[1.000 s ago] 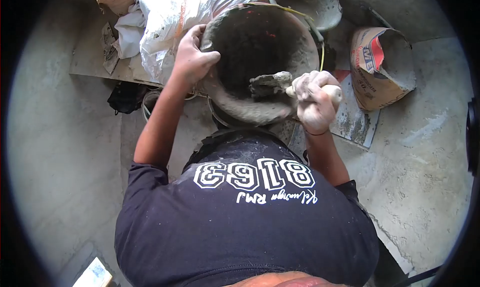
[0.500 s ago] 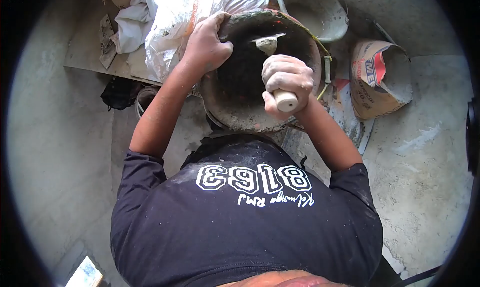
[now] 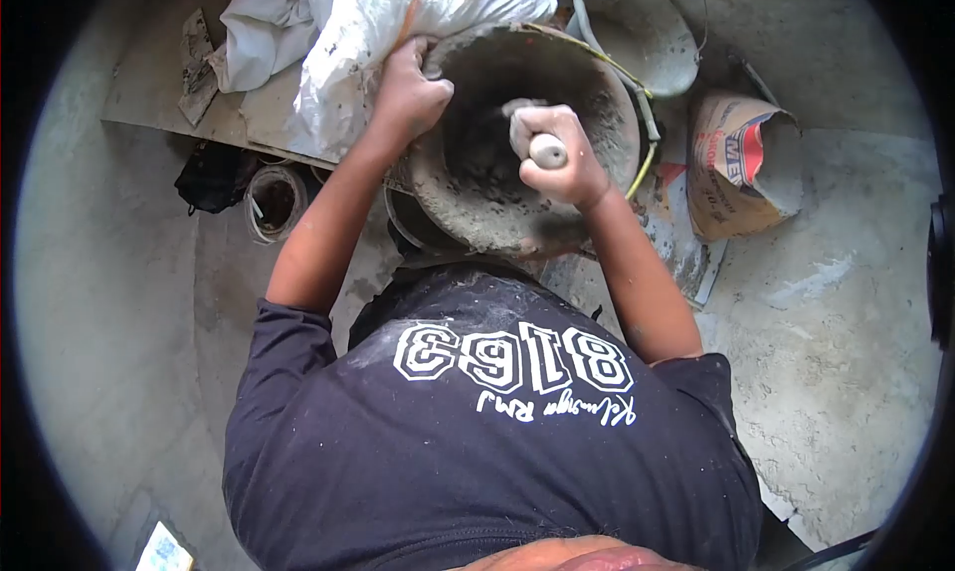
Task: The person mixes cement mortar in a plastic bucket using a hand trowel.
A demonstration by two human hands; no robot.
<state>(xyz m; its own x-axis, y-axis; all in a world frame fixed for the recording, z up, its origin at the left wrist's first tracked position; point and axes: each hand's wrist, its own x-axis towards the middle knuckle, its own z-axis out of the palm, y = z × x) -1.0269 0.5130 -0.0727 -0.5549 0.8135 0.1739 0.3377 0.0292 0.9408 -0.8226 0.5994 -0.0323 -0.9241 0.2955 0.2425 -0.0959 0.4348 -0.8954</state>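
Observation:
A round, mortar-caked bucket (image 3: 497, 231) stands tilted in front of me, its mouth facing up toward me. My left hand (image 3: 413, 92) is closed on its upper left rim. Inside the mouth, my right hand (image 3: 559, 158) is wrapped around the pale handle of a trowel (image 3: 522, 105). The handle's butt end points at me, and only a blurred bit of the blade shows beyond the fingers. Dark grey mortar (image 3: 482, 168) coats the inner wall and lies in the shadowed bottom. A yellowish cord runs along the right of the rim.
A white woven sack (image 3: 348, 49) lies on a board (image 3: 149, 103) at upper left. Behind the bucket is a grey basin (image 3: 642, 39) with a wire handle. A torn paper cement bag (image 3: 731, 178) stands at right, and a small pail (image 3: 274, 203) at left.
The right hand and trowel have moved left and slightly up, deeper into the bucket. The bucket has tipped so more of its inside shows. The left hand keeps its rim hold.

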